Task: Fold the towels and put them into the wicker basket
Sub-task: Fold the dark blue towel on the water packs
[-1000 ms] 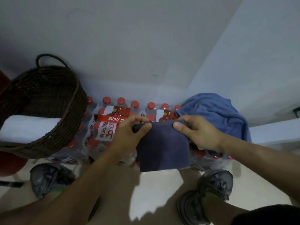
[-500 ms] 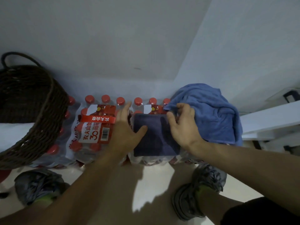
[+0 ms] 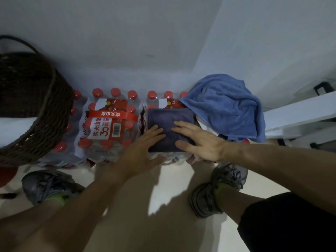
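Note:
A dark blue towel (image 3: pixel 169 118), folded into a small rectangle, lies flat on top of a shrink-wrapped pack of bottles. My left hand (image 3: pixel 143 148) rests at its left front edge with straight fingers on the cloth. My right hand (image 3: pixel 198 140) presses flat on its right half, fingers spread. A crumpled light blue towel (image 3: pixel 225 108) is heaped just to the right. The dark wicker basket (image 3: pixel 43 113) stands at the far left, with a white towel (image 3: pixel 14 128) showing inside it.
Packs of red-capped water bottles (image 3: pixel 111 128) line the wall between basket and towels. My two grey shoes (image 3: pixel 47 184) (image 3: pixel 223 184) stand on the pale floor in front. White furniture (image 3: pixel 298 115) juts in from the right. A red object (image 3: pixel 7 175) sits under the basket.
The dark towel, held hanging by its top corners a second ago, now lies folded flat on the bottles. Both hands let go of its edges and moved onto its top.

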`<state>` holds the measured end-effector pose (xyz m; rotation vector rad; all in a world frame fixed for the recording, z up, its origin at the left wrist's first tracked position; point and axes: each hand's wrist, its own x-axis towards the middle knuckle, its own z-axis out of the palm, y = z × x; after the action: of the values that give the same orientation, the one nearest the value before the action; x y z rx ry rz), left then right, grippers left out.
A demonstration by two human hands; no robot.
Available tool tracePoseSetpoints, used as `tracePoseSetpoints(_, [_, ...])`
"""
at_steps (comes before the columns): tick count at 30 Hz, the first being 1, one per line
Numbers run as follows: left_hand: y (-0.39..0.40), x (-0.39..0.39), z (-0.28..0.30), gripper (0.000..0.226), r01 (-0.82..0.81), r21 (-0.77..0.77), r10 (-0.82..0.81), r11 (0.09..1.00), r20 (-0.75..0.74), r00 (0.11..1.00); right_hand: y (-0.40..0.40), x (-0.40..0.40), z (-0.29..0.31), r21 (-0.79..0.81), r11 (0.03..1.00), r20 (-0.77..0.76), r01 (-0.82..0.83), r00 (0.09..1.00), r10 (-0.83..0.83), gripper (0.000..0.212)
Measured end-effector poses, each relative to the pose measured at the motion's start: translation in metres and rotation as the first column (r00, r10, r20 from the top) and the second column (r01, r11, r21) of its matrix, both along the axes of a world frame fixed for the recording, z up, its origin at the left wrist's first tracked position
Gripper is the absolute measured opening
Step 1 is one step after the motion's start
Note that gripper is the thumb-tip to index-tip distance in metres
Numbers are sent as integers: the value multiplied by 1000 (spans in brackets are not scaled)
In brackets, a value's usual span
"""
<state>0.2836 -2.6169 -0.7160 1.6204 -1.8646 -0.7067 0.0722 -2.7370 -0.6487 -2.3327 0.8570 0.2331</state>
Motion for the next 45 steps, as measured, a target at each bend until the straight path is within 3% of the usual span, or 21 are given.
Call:
tracePoseSetpoints(3, [-1,7,2,74,62,38,-62,997,7,998,-1,-9,3,-49,999,137,13,991,-7,47])
tracePoseSetpoints(6, [-3,6,7,56,3,-19,-4,1000,-34,999,3,-15,0,-78,996,271,48,962,-25,31])
tracePoseSetpoints(12, [-5,9,24,41,-115,23,115,993,4,993,2,-16,0,-165,986,136,11,991,12,73])
tracePoseSetpoints(14, [-7,10,31,29,-133,15,133,991,12,991,2,-14,-2,-188,982,104,-8,994,28,66])
tracePoseSetpoints(16, [-10,10,35,21,-141,14,141,990,9,990,2,-10,-3,-171,984,181,51,983,-19,40])
tracePoseSetpoints(18, [-12,10,37,24,-143,27,144,989,-33,989,-1,-7,1,-113,986,224,123,970,-95,30])
tracePoseSetpoints(21, [-13,9,36,47,-143,43,144,989,-8,990,-9,-5,5,-32,987,212,157,966,-147,25])
tracePoseSetpoints(23, [-12,8,31,38,-213,47,214,976,-11,977,-13,-4,5,103,968,220,230,944,-248,21])
tracePoseSetpoints(26, [-14,6,28,22,-316,54,319,947,-53,946,-16,-2,1,365,836,247,410,823,-512,20])
tracePoseSetpoints(29, [-18,2,27,24,-361,67,364,930,-31,931,-16,-2,-5,472,736,203,485,753,-626,15])
tracePoseSetpoints(32, [-22,-2,25,33,-424,93,424,901,21,905,-12,0,-10,410,744,179,527,754,-632,21])
tracePoseSetpoints(38, [-27,-1,21,27,-481,128,485,867,4,875,-9,14,-10,196,780,112,594,776,-620,28])
tracePoseSetpoints(41, [-23,-4,21,20,-454,80,447,887,93,890,-8,21,-7,104,824,73,557,822,-565,23])
tracePoseSetpoints(45, [-23,-5,19,33,-454,62,414,889,318,853,-7,28,-3,-17,867,68,498,866,-496,25])
